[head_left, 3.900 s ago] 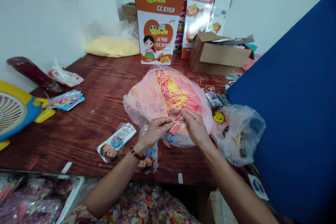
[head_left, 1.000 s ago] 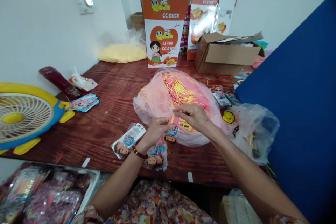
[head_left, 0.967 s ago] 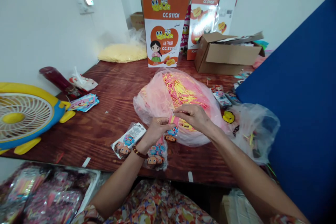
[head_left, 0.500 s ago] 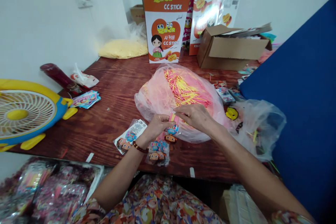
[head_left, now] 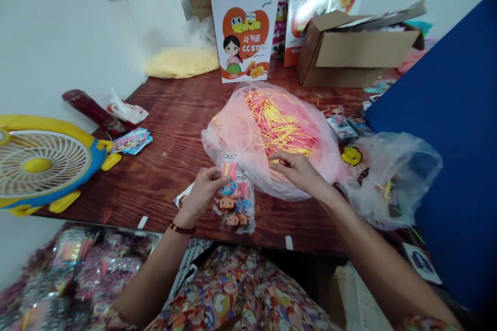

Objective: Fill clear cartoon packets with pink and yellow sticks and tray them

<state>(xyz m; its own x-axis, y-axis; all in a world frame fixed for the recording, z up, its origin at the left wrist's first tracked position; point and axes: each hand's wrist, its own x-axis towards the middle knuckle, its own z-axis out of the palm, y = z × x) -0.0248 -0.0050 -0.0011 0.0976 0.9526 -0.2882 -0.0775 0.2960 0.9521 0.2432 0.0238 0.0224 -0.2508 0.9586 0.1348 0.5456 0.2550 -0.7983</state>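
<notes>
My left hand (head_left: 205,186) pinches the edge of a small clear packet (head_left: 228,189) with pink and yellow sticks in its upper part and a printed cartoon face below. That packet lies over another filled packet (head_left: 243,207) on the table. Over the near side of a large, translucent plastic bag (head_left: 233,129), my right hand (head_left: 297,169) is held with bent fingers apart and nothing visible in them. Loose pink and yellow sticks (head_left: 277,121) fill the bag's opening. Partly behind my left hand lies another printed packet (head_left: 181,197).
A yellow and blue fan (head_left: 50,165) stands at left, near printed packets (head_left: 134,139) and a dark red bottle (head_left: 91,111). Behind are a CC Stick box (head_left: 246,26) and an open carton (head_left: 357,54). A clear bag (head_left: 404,176) and blue panel (head_left: 450,114) are at right.
My hands have moved apart. The left has lowered the packet leftward onto the other one; the right has let go of it and shifted right over the bag. The view has shifted slightly.
</notes>
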